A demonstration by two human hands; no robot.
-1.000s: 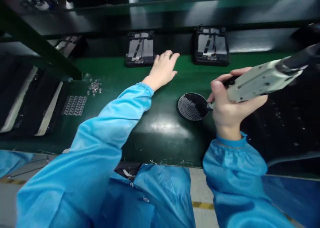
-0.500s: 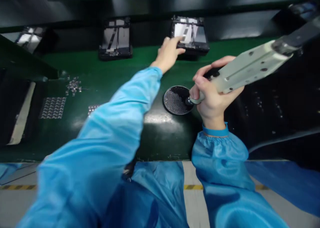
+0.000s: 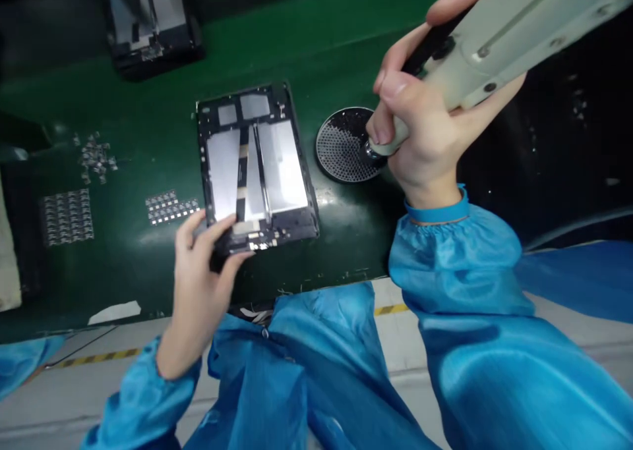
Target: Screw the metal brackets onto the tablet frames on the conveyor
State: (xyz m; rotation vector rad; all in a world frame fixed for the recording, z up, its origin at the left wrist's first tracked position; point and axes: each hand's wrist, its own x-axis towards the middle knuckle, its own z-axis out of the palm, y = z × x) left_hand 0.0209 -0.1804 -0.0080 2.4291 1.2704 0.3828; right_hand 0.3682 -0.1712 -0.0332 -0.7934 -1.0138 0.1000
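Left grip: our left hand (image 3: 200, 272) pinches the near left corner of the tablet (image 3: 254, 167), thumb on top of the frame, fingers curled under the edge.
Right grip: our right hand (image 3: 420, 127) is clenched round the driver (image 3: 499, 28), a pale powered tool that runs up and off to the right; its tip sits at the near edge of the dish (image 3: 343, 143).
Tablet place: it lies flat and open-backed on the mat (image 3: 346, 41), close to the near edge, between the screw strips (image 3: 171, 206) and the dish, touching neither.
Tablet handling: we judge it stiff and fairly light, but delicate; silver panels, a dark ribbon down the middle and small parts at the near end lie bare. Its dark frame looks smooth and may slip on the glossy mat.
Where to hold: we would keep to the outer frame, at corners or long edges, and off the foil and ribbon.
Dish: round, dark, dotted with tiny bright specks, just right of the tablet.
Further out: a second strip sheet (image 3: 66, 216) and a loose scatter of small parts (image 3: 93, 157) lie to the left; another tablet (image 3: 148, 22) sits at the far side.
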